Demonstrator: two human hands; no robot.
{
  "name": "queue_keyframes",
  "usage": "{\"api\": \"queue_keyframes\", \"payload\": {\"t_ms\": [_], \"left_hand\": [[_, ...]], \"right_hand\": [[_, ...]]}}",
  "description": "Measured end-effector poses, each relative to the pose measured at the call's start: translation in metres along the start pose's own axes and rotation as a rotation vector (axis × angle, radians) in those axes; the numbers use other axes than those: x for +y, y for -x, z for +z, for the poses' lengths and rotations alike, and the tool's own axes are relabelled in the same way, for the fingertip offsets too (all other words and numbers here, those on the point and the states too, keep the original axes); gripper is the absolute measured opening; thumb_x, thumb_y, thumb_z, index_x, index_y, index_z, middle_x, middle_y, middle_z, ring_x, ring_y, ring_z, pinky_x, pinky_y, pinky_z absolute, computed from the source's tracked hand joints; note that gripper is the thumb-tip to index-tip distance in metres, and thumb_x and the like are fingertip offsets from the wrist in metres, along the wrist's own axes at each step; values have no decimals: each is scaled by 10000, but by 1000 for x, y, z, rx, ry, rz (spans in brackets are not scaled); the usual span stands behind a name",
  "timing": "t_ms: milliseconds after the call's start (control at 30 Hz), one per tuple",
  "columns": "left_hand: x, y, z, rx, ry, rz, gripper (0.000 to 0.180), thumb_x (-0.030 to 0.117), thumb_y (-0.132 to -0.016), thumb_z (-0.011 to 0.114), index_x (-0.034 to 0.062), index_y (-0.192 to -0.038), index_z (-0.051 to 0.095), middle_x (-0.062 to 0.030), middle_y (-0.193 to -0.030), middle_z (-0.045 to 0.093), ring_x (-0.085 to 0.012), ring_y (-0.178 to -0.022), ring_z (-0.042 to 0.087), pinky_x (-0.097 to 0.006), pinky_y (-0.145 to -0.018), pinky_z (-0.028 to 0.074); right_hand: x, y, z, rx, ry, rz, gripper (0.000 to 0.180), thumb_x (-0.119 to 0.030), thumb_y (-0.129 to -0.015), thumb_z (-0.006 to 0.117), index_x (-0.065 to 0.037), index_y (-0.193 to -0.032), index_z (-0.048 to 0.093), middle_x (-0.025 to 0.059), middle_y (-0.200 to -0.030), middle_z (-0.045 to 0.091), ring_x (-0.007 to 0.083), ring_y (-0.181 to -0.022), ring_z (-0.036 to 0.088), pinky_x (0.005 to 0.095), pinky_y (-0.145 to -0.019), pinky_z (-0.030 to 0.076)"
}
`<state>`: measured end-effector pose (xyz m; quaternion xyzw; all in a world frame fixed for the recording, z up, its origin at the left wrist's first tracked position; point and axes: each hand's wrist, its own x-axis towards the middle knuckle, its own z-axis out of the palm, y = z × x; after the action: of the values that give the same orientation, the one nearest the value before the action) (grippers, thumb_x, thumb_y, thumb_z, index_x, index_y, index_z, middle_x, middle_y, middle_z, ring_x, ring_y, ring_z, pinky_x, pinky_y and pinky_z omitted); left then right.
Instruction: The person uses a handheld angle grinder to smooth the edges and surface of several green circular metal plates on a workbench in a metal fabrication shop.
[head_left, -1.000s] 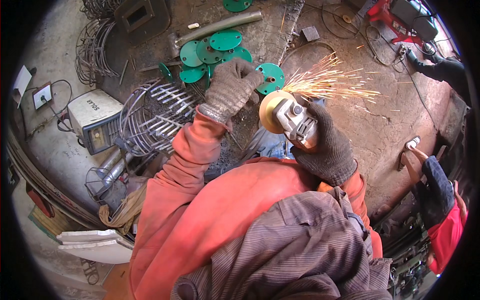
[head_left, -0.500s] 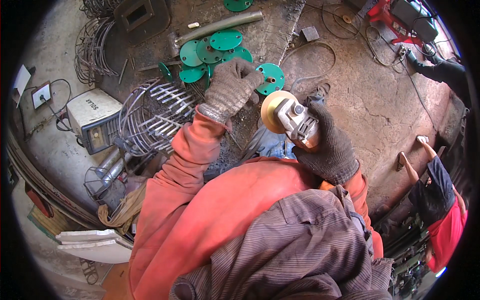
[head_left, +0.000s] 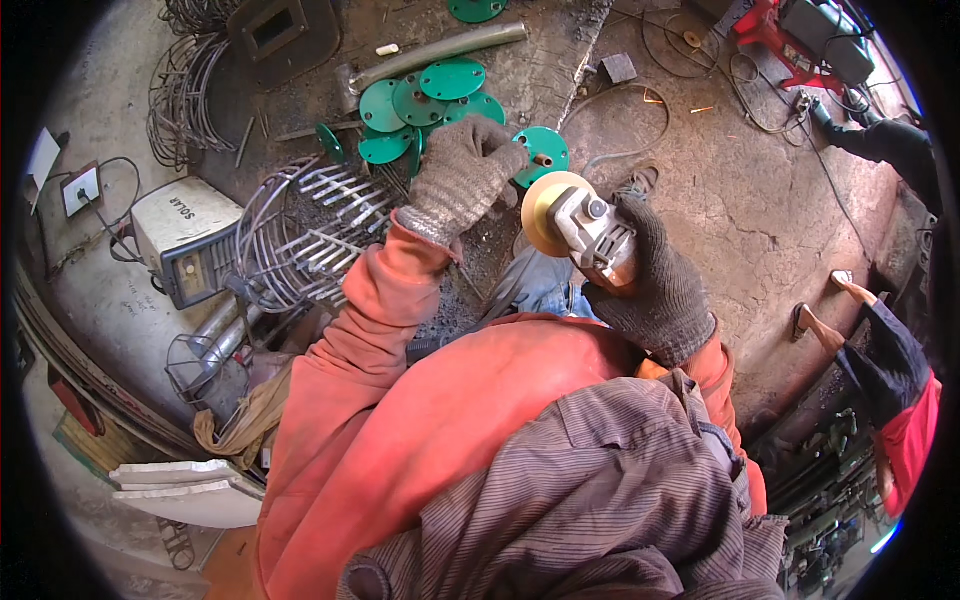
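Right grip (head_left: 655, 290) around angle grinder (head_left: 598, 235); left grip (head_left: 462, 175) holds green disc (head_left: 552, 146).

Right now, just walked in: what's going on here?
The right hand, gloved, grips an angle grinder. Its yellowish wheel sits at the near edge of a round green plate; whether they touch is hard to tell. The left hand, also gloved, holds that plate. A few spark streaks show over the floor. More green discs lie piled beyond the left hand. Another person in a red top is off to the right.
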<state>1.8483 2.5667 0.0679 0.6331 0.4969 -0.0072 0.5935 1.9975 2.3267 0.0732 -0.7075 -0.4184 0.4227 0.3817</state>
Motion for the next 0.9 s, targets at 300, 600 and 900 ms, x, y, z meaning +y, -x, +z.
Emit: {"api": "queue_keyframes", "payload": {"t_ms": [300, 600, 900], "left_hand": [[5, 2, 0, 2, -13, -11, 217, 169, -949, 763, -2, -1064, 693, -69, -811, 727, -134, -587, 694, -267, -455, 521], [4, 1, 0, 8, -30, 7, 213, 178, -938, 765, 5, -1044, 700, -67, -810, 727, -136, -590, 698, -265, -463, 522], [1, -1, 0, 0, -40, 15, 213, 190, -939, 767, 9, -1023, 695, -67, -813, 727, -133, -587, 695, -264, -461, 516]], "right_hand": [[-9, 0, -1, -7, 55, 56, 950, -197, -709, 902, -44, -1511, 417, 237, -1367, 617, 448, -1272, 590, 488, -1043, 503], [-5, 0, 2, 12, 43, -21, 946, -202, -718, 902, -41, -1511, 412, 233, -1370, 613, 445, -1262, 604, 470, -1036, 514], [-6, 1, -2, 2, 39, 41, 950, -191, -707, 905, -40, -1510, 422, 234, -1378, 607, 447, -1272, 594, 475, -1047, 507]]}}
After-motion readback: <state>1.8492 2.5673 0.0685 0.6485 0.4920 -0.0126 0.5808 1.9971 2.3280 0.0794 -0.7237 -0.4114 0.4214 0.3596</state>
